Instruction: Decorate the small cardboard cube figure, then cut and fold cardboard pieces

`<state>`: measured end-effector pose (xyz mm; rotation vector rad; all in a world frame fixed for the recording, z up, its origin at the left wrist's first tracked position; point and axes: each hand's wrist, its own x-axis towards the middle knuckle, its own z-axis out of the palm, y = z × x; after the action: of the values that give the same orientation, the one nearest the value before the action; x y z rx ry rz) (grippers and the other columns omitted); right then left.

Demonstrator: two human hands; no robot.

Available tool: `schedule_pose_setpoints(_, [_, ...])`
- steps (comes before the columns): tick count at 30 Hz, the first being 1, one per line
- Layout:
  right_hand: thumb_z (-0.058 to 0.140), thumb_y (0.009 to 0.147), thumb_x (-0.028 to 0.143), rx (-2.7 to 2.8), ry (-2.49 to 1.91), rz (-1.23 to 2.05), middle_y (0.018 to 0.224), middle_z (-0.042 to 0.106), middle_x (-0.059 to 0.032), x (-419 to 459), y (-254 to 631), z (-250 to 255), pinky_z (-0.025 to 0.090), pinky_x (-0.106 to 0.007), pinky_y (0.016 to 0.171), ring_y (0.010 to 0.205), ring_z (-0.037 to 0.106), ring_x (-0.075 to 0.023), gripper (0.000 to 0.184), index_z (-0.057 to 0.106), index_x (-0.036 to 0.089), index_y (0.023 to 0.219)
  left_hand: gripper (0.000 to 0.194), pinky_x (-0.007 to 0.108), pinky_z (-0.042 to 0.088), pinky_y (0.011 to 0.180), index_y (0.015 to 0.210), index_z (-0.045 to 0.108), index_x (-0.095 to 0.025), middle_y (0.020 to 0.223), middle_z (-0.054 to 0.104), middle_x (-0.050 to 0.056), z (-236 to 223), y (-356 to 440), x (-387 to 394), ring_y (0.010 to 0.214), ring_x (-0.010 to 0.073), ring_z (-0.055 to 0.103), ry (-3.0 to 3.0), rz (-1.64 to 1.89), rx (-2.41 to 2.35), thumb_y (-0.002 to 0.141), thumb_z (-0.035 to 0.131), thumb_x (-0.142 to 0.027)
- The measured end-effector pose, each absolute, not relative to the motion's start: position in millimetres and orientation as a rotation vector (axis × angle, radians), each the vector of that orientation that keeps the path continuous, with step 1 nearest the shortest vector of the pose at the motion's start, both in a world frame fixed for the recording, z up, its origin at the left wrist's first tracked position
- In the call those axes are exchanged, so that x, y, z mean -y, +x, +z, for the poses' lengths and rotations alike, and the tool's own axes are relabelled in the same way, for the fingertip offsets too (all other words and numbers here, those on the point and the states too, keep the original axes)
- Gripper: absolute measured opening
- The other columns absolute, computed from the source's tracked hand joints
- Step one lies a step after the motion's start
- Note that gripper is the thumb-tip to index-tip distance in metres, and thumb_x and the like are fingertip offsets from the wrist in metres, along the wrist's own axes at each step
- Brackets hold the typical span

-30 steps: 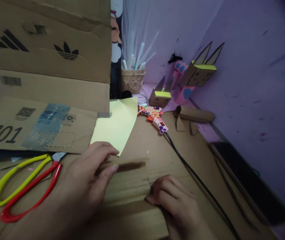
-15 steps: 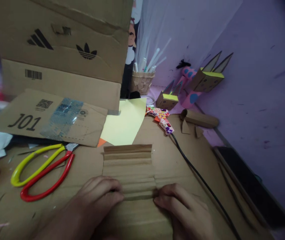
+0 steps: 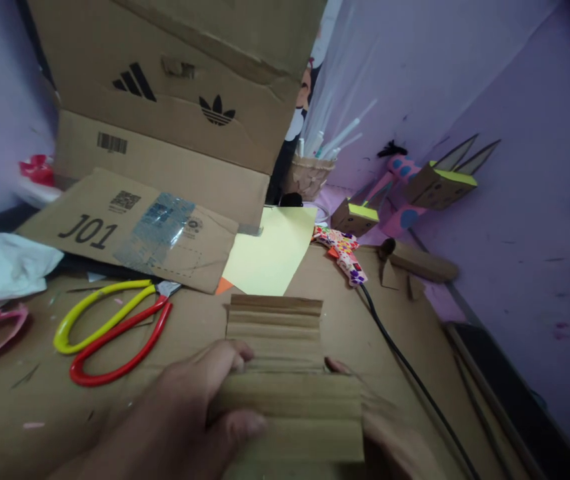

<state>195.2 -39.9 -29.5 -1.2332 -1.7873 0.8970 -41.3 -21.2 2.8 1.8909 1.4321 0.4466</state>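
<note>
A creased strip of brown cardboard [image 3: 289,400] lies in front of me, its near part raised and bent along its folds. The far end rests on the cardboard-covered table, with a small folded lip. My left hand [image 3: 209,400] grips the strip's left edge, thumb on top and fingers at the fold. On the right edge my right hand [image 3: 389,427] is blurred and partly hidden behind the raised cardboard; one fingertip shows at the fold. Scissors [image 3: 115,327] with one yellow and one red handle lie left of my hands. A flower-patterned glue gun [image 3: 342,253] lies beyond the strip.
A large cardboard box [image 3: 175,153] stands open at the back left. Pale yellow paper [image 3: 269,253] lies beside it. The black cord [image 3: 409,367] runs down the right side. Decorated cardboard animal figures [image 3: 439,183] and a cup of sticks [image 3: 309,175] stand at the back.
The near part of the strip has been lifted and bent up at a crease. My left thumb has come over its top. The view has shifted left.
</note>
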Motion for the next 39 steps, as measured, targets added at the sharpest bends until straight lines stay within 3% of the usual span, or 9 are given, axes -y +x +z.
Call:
schedule_pose_setpoints(4, [0.054, 0.082, 0.040, 1.654, -1.411, 1.044, 0.095, 0.070, -0.0056, 45, 182, -16, 0.053, -0.028, 0.071, 0.084, 0.065, -0.0204, 0.030, 0.062, 0.025, 0.106, 0.022, 0.028, 0.048, 0.057, 0.087, 0.056, -0.025, 0.076, 0.069, 0.001, 12, -30, 1, 0.067, 0.0218, 0.065, 1.809, 0.410, -1.563, 0.074, 0.050, -0.041])
schedule_pose_setpoints(8, [0.043, 0.088, 0.039, 1.596, -1.590, 1.052, 0.078, 0.067, -0.0049, 40, 170, -14, 0.049, -0.024, 0.062, 0.070, 0.062, -0.0169, 0.026, 0.056, 0.019, 0.096, 0.035, 0.031, 0.044, 0.055, 0.105, 0.049, -0.023, 0.067, 0.066, 0.001, 5, -26, -14, 0.062, 0.0246, 0.063, 1.903, 0.463, -1.685, 0.080, 0.044, -0.048])
schedule_pose_setpoints(13, [0.041, 0.086, 0.047, 1.743, -1.878, 0.573, 0.053, 0.055, 0.0012, 33, 163, -23, 0.037, -0.023, 0.045, 0.049, 0.054, -0.0154, 0.030, 0.049, 0.021, 0.073, 0.051, 0.035, 0.045, 0.060, 0.129, 0.035, -0.020, 0.079, 0.070, 0.007, -7, -25, -15, 0.070, 0.0289, 0.067, 2.031, 0.385, -1.777, 0.085, 0.038, -0.045])
schedule_pose_setpoints(17, [0.045, 0.083, 0.051, 1.970, -1.929, 0.041, 0.046, 0.052, 0.0007, 33, 166, -27, 0.031, -0.024, 0.041, 0.045, 0.054, -0.0179, 0.035, 0.048, 0.023, 0.063, 0.055, 0.037, 0.046, 0.060, 0.133, 0.034, -0.016, 0.076, 0.070, 0.009, -9, -22, -16, 0.068, 0.0300, 0.067, 2.140, 0.191, -1.823, 0.087, 0.033, -0.045])
schedule_pose_setpoints(24, [0.040, 0.086, 0.046, 2.095, -2.073, -0.292, 0.054, 0.063, -0.0030, 29, 158, -27, 0.037, -0.030, 0.048, 0.052, 0.061, -0.0242, 0.030, 0.054, 0.019, 0.089, 0.050, 0.038, 0.044, 0.055, 0.121, 0.047, -0.020, 0.075, 0.068, 0.008, -8, -20, -26, 0.066, 0.0332, 0.066, 2.251, 0.010, -2.017, 0.084, 0.038, -0.052])
schedule_pose_setpoints(30, [0.039, 0.087, 0.044, 2.074, -2.007, -0.271, 0.056, 0.065, -0.0039, 29, 157, -32, 0.043, -0.035, 0.060, 0.050, 0.060, -0.0226, 0.044, 0.051, 0.010, 0.113, 0.027, 0.036, 0.042, 0.062, 0.096, 0.052, -0.020, 0.101, 0.059, 0.008, -8, -22, -31, 0.086, 0.0287, 0.061, 2.248, 0.256, -1.866, 0.083, 0.043, -0.041])
schedule_pose_setpoints(32, [0.042, 0.086, 0.044, 2.063, -1.934, -0.222, 0.057, 0.066, -0.0046, 29, 161, -35, 0.044, -0.035, 0.061, 0.051, 0.061, -0.0225, 0.043, 0.051, 0.010, 0.111, 0.024, 0.036, 0.042, 0.068, 0.094, 0.049, -0.020, 0.096, 0.060, 0.007, -4, -22, -30, 0.090, 0.0274, 0.058, 2.161, 0.383, -1.769, 0.082, 0.046, -0.040])
schedule_pose_setpoints(36, [0.053, 0.080, 0.045, 1.924, -1.823, -0.051, 0.064, 0.066, -0.0049, 28, 169, -37, 0.046, -0.036, 0.063, 0.063, 0.063, -0.0241, 0.033, 0.055, 0.017, 0.099, 0.017, 0.027, 0.042, 0.058, 0.083, 0.045, -0.023, 0.069, 0.058, -0.003, 5, -20, -23, 0.065, 0.0182, 0.057, 1.766, 0.579, -1.566, 0.080, 0.049, -0.039])
schedule_pose_setpoints(39, [0.058, 0.076, 0.046, 1.588, -1.779, 0.331, 0.087, 0.067, -0.0092, 25, 169, -28, 0.048, -0.038, 0.070, 0.080, 0.063, -0.0252, 0.041, 0.054, 0.017, 0.105, 0.013, 0.023, 0.040, 0.053, 0.075, 0.042, -0.023, 0.064, 0.054, -0.007, 8, -19, -16, 0.060, 0.0140, 0.053, 1.632, 0.806, -1.464, 0.077, 0.051, -0.033])
